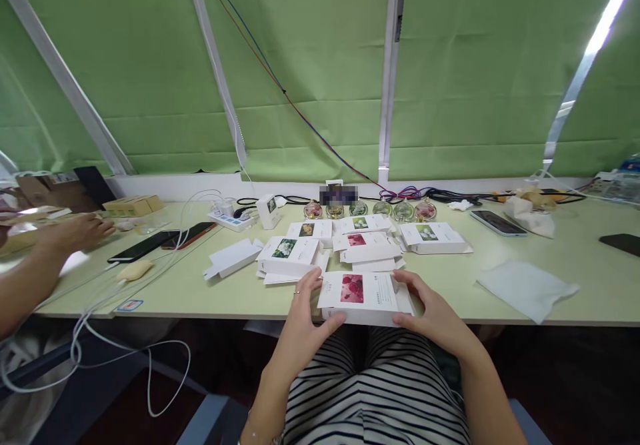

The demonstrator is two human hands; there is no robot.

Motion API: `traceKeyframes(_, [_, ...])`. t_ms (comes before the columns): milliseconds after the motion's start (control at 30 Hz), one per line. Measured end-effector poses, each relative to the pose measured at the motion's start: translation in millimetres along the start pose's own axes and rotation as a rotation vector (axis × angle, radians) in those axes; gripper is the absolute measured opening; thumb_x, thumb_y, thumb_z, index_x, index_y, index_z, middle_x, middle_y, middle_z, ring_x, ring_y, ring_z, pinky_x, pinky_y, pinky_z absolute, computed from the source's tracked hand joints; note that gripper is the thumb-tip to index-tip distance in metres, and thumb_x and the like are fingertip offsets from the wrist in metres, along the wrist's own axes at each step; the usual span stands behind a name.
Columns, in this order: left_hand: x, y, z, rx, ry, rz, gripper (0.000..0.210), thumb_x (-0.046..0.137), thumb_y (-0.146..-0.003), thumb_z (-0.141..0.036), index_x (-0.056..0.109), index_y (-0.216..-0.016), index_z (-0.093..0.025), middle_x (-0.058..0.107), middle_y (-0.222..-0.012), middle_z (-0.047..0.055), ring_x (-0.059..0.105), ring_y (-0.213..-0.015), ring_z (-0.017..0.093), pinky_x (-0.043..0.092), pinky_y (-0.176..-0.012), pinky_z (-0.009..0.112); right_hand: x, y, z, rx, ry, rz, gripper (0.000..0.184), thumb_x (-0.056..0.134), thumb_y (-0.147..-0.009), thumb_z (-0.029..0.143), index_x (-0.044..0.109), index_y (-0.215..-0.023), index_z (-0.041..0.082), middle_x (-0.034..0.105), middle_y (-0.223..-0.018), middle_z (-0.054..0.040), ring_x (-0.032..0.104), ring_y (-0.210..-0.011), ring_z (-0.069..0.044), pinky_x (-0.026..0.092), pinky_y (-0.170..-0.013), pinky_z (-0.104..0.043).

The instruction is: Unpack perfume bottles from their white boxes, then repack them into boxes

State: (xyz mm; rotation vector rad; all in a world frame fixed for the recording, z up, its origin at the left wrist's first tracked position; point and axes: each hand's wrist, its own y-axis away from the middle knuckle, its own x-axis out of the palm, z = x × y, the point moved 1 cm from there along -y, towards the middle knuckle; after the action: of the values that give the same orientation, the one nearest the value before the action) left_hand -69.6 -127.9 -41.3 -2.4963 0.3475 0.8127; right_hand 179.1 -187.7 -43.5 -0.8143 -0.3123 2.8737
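Observation:
A white carton [373, 290] printed with red roses is held between both hands at the table's front edge. My left hand [306, 318] grips its left end, thumb along the front side. Around the right end, where a flap sticks out, my right hand [425, 310] has its thumb and fingers closed. Just beyond lie several more flat white cartons: one with white flowers [287, 253] at left, red-flower ones [361, 243] in the middle, and a green-and-white one [433, 237] at right. Several round glass bottles [403, 210] stand in a row behind them.
A plain white carton [234, 258] with open flaps lies left, near a small upright box [269, 212] and a power strip [233, 221]. Phones [499, 223] and a white tissue [526, 287] are at right. White cables hang over the left edge; another person's hand [75, 233] is far left.

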Motion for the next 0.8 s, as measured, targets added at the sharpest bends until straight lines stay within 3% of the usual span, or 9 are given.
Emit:
traceKeyframes(200, [-3.1, -2.2, -3.7, 0.113, -0.162, 0.141, 0.048, 0.060, -0.077, -0.037, 0.044, -0.123, -0.040, 0.042, -0.136, -0.004, 0.034, -0.128, 0.023, 0.028, -0.107, 0.041, -1.1, 0.3, 5.8, -0.025, 0.049, 0.002, 0.062, 0.066, -0.068, 0.043, 0.046, -0.123, 0.023, 0.048, -0.131, -0.0072, 0.043, -0.120, -0.027, 0.035, -0.100, -0.042])
traceKeyframes(367, [-6.3, -2.0, -3.5, 0.122, -0.148, 0.180, 0.046, 0.063, -0.075, -0.034, 0.049, -0.119, -0.041, 0.044, -0.133, -0.004, 0.038, -0.123, 0.023, 0.031, -0.105, 0.041, -4.0, -0.4, 4.8, -0.040, 0.038, 0.053, 0.063, 0.067, -0.068, 0.041, 0.046, -0.124, 0.022, 0.047, -0.132, -0.0070, 0.041, -0.122, -0.025, 0.032, -0.103, -0.041])
traceKeyframes(600, [-8.7, -0.9, -5.2, 0.191, -0.053, 0.163, 0.032, 0.062, -0.078, -0.027, 0.057, -0.109, -0.031, 0.050, -0.122, 0.002, 0.046, -0.115, 0.021, 0.037, -0.099, 0.038, -4.3, -1.4, -0.6, -0.062, -0.073, 0.085, 0.059, 0.068, -0.070, 0.038, 0.048, -0.123, 0.026, 0.041, -0.136, -0.0059, 0.033, -0.128, -0.025, 0.029, -0.106, -0.042])
traceKeyframes(700, [-7.6, -1.3, -4.8, 0.204, -0.062, 0.151, 0.030, 0.062, -0.078, -0.024, 0.058, -0.107, -0.030, 0.051, -0.120, 0.002, 0.047, -0.113, 0.020, 0.039, -0.097, 0.037, -3.4, -1.9, -3.0, -0.031, -0.209, 0.071, 0.066, 0.072, -0.066, 0.038, 0.045, -0.125, 0.027, 0.030, -0.143, -0.0050, 0.026, -0.132, -0.024, 0.030, -0.106, -0.039])
traceKeyframes(800, [-6.3, -1.4, -4.1, 0.212, -0.086, 0.145, 0.029, 0.062, -0.078, -0.023, 0.058, -0.106, -0.030, 0.052, -0.119, 0.002, 0.049, -0.111, 0.020, 0.039, -0.095, 0.037, -3.5, -1.4, -6.4, -0.011, -0.330, 0.101, 0.071, 0.074, -0.065, 0.035, 0.041, -0.127, 0.026, 0.030, -0.143, -0.0060, 0.030, -0.131, -0.023, 0.029, -0.107, -0.037])
